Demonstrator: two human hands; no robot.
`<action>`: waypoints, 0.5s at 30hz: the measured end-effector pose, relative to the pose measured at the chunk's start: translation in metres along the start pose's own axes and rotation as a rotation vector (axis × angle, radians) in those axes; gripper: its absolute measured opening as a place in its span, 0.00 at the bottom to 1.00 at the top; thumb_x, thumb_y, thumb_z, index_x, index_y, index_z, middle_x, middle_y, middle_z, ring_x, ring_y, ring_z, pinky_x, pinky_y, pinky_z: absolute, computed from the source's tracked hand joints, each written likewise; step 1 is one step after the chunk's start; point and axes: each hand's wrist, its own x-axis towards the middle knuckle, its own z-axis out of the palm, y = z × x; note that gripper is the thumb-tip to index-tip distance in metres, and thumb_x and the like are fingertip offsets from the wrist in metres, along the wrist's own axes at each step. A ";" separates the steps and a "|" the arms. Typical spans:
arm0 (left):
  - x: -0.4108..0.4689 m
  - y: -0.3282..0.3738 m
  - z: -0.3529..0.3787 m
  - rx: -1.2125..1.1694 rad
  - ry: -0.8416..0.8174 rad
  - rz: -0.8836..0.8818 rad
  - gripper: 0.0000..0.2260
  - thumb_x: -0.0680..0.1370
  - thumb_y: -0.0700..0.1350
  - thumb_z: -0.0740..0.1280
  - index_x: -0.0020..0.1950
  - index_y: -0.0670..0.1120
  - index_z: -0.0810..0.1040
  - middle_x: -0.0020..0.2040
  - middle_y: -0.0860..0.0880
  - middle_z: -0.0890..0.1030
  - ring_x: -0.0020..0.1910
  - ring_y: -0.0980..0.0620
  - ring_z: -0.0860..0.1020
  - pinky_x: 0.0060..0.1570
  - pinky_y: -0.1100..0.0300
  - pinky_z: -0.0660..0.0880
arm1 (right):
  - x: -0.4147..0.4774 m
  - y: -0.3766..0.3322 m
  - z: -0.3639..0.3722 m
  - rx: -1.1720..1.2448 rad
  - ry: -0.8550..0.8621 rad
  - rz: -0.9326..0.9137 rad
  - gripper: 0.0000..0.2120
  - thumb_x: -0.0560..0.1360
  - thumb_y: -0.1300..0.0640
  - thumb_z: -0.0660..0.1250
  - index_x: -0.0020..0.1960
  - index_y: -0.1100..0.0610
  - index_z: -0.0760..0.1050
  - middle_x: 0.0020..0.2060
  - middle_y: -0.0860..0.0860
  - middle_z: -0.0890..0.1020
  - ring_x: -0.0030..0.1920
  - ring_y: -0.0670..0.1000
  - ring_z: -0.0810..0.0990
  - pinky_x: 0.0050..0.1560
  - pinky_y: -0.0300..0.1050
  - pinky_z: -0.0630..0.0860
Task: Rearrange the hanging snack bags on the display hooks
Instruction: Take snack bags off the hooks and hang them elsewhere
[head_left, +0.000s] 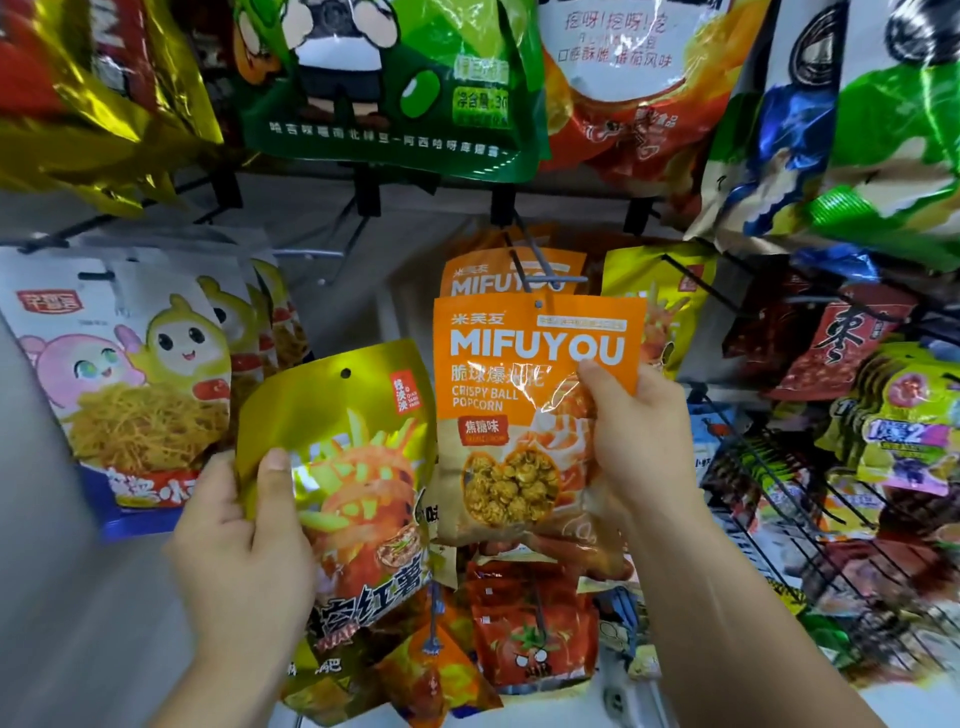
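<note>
My left hand (244, 551) grips a gold sweet-potato snack bag (353, 467) by its left edge, off any hook, tilted slightly right. My right hand (634, 441) holds an orange MIFUYOU popcorn bag (524, 395) by its right side, thumb on the front. The top hole of that bag sits just under the tip of a metal display hook (540, 270). A second MIFUYOU bag (504, 273) hangs on that hook behind it. To the right hang more gold snack bags (660, 291) on the neighbouring hook.
White noodle-snack bags (124, 374) hang at left. A bare hook (332, 239) sticks out between them and the popcorn hook. Green and orange bags (395, 88) hang above. Tomato snack bags (530, 623) hang below. Crowded wire hooks with mixed snacks (857, 441) fill the right.
</note>
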 end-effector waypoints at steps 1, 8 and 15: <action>0.001 0.000 0.000 -0.007 0.000 0.002 0.11 0.82 0.55 0.62 0.46 0.49 0.76 0.36 0.53 0.79 0.35 0.60 0.76 0.35 0.60 0.71 | 0.000 0.000 0.000 0.004 -0.001 -0.002 0.12 0.83 0.58 0.65 0.45 0.50 0.85 0.47 0.54 0.89 0.49 0.59 0.89 0.55 0.66 0.83; 0.007 -0.004 0.005 0.024 -0.035 0.026 0.12 0.82 0.54 0.62 0.43 0.50 0.75 0.36 0.56 0.78 0.38 0.58 0.75 0.37 0.59 0.70 | 0.009 0.007 0.003 -0.040 0.000 -0.023 0.13 0.82 0.56 0.66 0.44 0.46 0.85 0.47 0.55 0.89 0.50 0.61 0.88 0.55 0.68 0.83; 0.013 -0.013 0.005 0.020 -0.002 0.001 0.12 0.81 0.60 0.62 0.48 0.53 0.78 0.40 0.51 0.82 0.41 0.43 0.80 0.42 0.44 0.79 | 0.025 0.010 0.010 -0.066 0.031 0.002 0.11 0.83 0.54 0.66 0.45 0.48 0.84 0.46 0.53 0.89 0.48 0.58 0.89 0.54 0.65 0.84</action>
